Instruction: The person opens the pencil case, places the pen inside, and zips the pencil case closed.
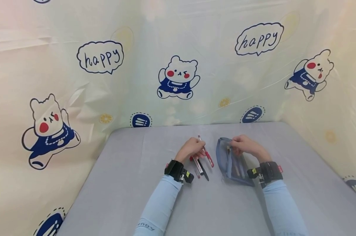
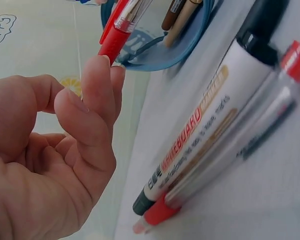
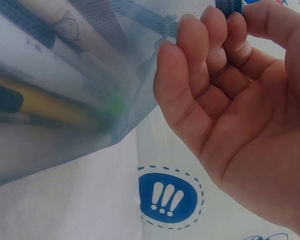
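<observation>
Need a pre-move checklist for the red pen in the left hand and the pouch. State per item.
1. Red pen held by left hand: ok, in its fingers.
2. Pouch edge held by right hand: ok.
3. Pouch mouth open: looks ok; sticks show inside in the left wrist view.
4. Red pen lined up over the pouch: not ok, it is beside it, on the left in the head view.
5. Other pens off the table: not ok; marker, black pen and clear pen lie there.
6. Enough room left inside: cannot tell, mesh and folds blur the contents.
</observation>
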A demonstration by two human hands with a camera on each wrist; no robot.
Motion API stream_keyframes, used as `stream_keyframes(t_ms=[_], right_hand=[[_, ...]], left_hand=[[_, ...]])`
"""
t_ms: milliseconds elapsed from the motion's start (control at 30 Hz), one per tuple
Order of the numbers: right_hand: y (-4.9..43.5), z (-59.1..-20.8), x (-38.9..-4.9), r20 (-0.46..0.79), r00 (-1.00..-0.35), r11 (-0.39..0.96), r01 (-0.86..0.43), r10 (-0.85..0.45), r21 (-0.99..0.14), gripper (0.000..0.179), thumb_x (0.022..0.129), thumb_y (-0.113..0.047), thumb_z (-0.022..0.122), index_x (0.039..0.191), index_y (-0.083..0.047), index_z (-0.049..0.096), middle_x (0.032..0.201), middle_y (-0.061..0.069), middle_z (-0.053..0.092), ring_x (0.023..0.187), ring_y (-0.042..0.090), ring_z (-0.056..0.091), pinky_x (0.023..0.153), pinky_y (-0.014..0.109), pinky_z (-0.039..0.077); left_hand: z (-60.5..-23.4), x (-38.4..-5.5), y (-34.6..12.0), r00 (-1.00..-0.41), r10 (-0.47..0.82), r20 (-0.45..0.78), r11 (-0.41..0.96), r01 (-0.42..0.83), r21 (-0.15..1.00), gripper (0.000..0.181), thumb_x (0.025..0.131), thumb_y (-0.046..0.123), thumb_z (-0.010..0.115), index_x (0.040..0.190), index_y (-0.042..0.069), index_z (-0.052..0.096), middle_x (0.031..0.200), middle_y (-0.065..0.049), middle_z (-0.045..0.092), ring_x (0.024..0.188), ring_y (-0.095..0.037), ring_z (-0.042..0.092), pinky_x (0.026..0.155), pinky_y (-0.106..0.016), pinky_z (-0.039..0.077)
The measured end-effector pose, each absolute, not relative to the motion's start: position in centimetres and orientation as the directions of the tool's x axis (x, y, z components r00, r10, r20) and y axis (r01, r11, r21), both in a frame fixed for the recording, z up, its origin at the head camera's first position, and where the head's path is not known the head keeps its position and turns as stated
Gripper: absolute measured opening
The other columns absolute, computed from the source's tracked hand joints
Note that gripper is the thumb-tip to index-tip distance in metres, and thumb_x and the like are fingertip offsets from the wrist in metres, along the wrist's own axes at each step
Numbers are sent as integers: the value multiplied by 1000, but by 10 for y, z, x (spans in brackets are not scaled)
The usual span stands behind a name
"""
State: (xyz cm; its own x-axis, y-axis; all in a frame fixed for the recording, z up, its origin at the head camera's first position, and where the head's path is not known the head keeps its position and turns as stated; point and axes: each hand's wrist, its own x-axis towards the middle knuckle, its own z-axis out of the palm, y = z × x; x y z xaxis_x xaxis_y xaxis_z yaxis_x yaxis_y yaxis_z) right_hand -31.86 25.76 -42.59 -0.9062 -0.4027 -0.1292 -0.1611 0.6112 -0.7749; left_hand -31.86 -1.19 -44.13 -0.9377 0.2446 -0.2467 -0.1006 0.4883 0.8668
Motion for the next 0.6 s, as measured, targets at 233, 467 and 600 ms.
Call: stream_keyframes(t_ms=[233,467,600], right_hand=[[257,-421,-318,-116,-904,595,-170,-411,-786,26,97,-14,50,79,2,56,70,12,61,67,22,60,64,36,53],[256,-421,-319,-129,-906,610,-160,-402,-776,24,97,-13,50,79,1,56,70,9,59,68,22,59,65,35,53],[257,-422,-318,-131,-904,608,-162,-407,-777,25,98,-13,50,78,1,55,69,9,59,67,21,58,64,34,52]], left_hand=[[-441,-319,-4,-933,275,-232,462,-83,883,29,97,26,50,94,6,69,71,-6,72,58,-18,68,48,-22,47],[-442,-321,5,-934,293,-206,452,-55,891,28,97,27,50,92,7,69,70,-6,73,69,-28,73,47,-23,46],[-444,-321,14,-930,305,-205,466,-42,884,28,98,26,49,91,6,68,70,-5,72,60,-20,70,47,-23,46]])
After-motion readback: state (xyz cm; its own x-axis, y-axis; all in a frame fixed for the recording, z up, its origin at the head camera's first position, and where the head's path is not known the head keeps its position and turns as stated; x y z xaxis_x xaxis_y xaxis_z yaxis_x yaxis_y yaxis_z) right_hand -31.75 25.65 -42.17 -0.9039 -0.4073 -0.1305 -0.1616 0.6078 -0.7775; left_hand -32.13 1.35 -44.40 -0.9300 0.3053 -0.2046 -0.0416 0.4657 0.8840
